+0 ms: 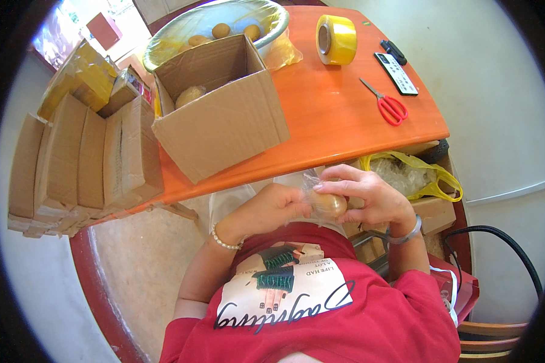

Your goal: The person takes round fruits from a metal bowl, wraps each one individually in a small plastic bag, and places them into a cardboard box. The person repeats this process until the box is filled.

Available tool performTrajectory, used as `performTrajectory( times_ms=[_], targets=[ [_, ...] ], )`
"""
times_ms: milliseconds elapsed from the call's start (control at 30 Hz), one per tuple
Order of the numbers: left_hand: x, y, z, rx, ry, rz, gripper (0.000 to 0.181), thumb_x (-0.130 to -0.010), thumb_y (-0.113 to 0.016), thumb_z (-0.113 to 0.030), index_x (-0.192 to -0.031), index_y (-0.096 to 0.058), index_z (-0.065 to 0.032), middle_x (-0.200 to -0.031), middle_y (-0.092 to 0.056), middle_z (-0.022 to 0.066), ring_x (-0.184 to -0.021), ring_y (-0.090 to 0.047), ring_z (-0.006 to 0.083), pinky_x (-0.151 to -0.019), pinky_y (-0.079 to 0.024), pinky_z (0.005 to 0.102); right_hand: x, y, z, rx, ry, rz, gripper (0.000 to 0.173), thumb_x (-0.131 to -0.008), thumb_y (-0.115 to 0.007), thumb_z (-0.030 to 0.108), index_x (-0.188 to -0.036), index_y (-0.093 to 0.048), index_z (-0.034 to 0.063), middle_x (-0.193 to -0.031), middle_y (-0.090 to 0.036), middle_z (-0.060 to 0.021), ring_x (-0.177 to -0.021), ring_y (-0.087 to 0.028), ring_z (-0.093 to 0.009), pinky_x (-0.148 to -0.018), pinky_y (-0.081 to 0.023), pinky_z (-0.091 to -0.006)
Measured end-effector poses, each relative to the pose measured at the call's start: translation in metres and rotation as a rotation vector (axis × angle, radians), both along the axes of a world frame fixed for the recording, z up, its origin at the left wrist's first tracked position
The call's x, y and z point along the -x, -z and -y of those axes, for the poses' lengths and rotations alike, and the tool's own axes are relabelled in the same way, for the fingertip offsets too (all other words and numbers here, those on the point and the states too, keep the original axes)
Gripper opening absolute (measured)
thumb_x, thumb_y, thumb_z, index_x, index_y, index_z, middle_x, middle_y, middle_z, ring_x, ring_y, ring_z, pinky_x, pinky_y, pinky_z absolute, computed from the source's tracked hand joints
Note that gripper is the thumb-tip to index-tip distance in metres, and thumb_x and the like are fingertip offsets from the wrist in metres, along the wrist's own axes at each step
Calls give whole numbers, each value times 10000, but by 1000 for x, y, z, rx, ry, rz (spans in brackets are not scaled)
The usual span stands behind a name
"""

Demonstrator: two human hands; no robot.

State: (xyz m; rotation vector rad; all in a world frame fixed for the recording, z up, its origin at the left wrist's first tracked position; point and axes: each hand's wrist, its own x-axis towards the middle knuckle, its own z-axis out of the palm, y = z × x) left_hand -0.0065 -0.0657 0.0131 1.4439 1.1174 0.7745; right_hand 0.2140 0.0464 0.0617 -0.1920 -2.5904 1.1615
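Just past the table's near edge, both my hands are on a round, yellowish-brown fruit (330,205) in a clear plastic bag. My left hand (277,206) pinches the bag's plastic at the fruit's left side. The fingers of my right hand (372,195) curl around the fruit from the right. On the orange table (318,122), a cardboard box (222,122) stands open with a wrapped fruit (190,96) inside. Behind it is a wide basin (281,22) lined with yellowish plastic, holding several similar fruits (221,31).
A roll of yellow tape (338,40), red-handled scissors (392,110), a white card-like item (396,74) and a black cutter-like tool (393,52) lie on the table's right. Several cardboard boxes (122,154) stand at left. Below, a yellow bag (445,181) holds clear plastic.
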Motion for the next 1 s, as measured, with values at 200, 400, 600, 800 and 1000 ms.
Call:
performTrajectory(
  times_ms=[200, 400, 600, 800, 1000],
  targets=[
    [-3, -10, 1, -144, 20, -158, 260, -870, -614, -263, -873, -642, -4, -750, -612, 202, -669, -612, 302, -631, -481, 364, 6, -7, 5, 3, -7, 209, 622, -611, -815, 115, -1183, -574, 69, -1087, -573, -146, -950, -602, -368, -777, -508, -404],
    [-10, -19, 7, -261, -226, -329, 331, -792, -707, -192, -1086, -618, -68, -949, -661, 157, -848, -645, 322, -734, -499, 380, 5, 1, 7, -24, 23, 203, 605, -606, -808, 115, -1157, -563, 68, -1055, -567, -144, -932, -599, -375, -765, -505, -409],
    [-12, -6, -3, -727, -238, -272, 460, -812, -689, -53, -1256, -568, -54, -970, -675, 139, -790, -645, 209, -722, -510, 334, 3, 4, 8, 78, 108, 140, 649, -583, -823, 71, -1176, -562, 58, -1089, -555, -126, -925, -609, -319, -751, -526, -366],
    [-21, 7, 10, -271, -321, -85, 213, -830, -599, 22, -1034, -642, -21, -817, -648, 134, -706, -627, 186, -627, -488, 314, 4, 14, 15, 453, 205, -55, 699, -589, -846, 53, -1221, -551, 22, -1184, -543, -75, -1051, -580, -186, -807, -529, -299],
    [-36, 6, 10, -441, -515, -124, 71, -816, -570, 5, -886, -586, 5, -804, -603, 195, -729, -614, 354, -622, -473, 389, 13, 25, 30, 646, 327, -187, 723, -603, -847, 53, -1256, -540, 9, -1218, -564, -69, -1098, -561, -149, -856, -511, -278]
  ],
)
